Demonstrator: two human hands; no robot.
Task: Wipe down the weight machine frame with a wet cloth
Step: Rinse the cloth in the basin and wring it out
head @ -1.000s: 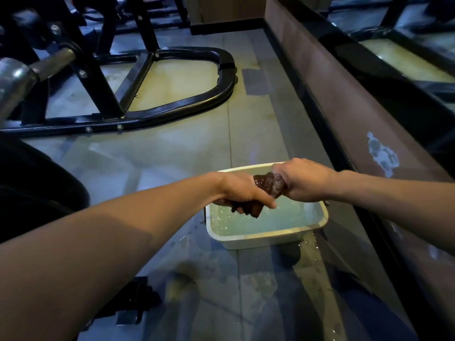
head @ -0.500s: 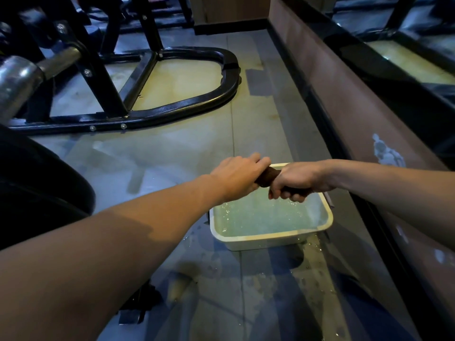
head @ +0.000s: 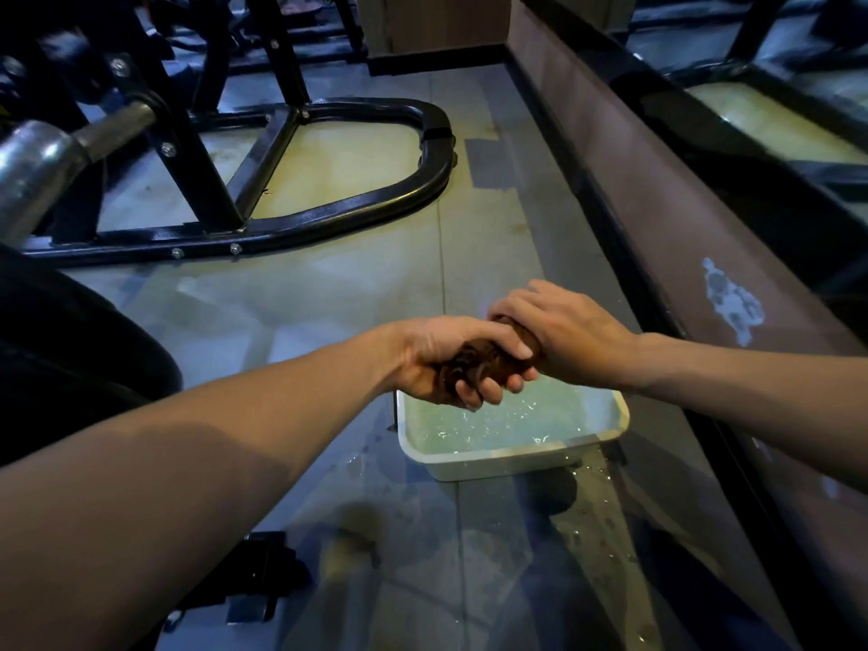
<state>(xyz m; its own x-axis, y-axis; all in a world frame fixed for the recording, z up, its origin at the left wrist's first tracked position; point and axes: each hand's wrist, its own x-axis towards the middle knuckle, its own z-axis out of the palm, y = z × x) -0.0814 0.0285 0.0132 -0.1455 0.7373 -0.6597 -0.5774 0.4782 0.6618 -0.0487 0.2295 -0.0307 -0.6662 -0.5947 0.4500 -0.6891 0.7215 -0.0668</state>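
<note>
Gym floor (head: 329, 298): pale smooth panels, glossy, with splashes and droplets around the near side of the tub. Dim, bluish light. Low brown wall (head: 704, 256) with a black top edge runs along the right, a pale blotch on its face.

Item 1, cloth (head: 474, 361): dark brown, twisted into a tight roll, held over the tub's far left corner. I judge it soft, limp and light, heavier while soaked, likely to drip and a little slippery. Best taken in a full fist at each end for wringing, then bunched in one palm for wiping.

Item 2, left hand (head: 437, 359): fingers curled round the left end of the cloth, gripping.

Item 3, right hand (head: 568, 335): closed over the right end of the cloth, touching the left hand's fingers.

Item 4, tub (head: 507, 460): white, rectangular, on the floor below the hands, holding rippled water.

Item 5, weight machine frame (head: 357, 213): black tube, curved base on the floor at far left, bolted uprights, well apart from the hands. I see no wiping begun.

Item 6, metal bar (head: 42, 162): grey, at far left, close to the camera.
</note>
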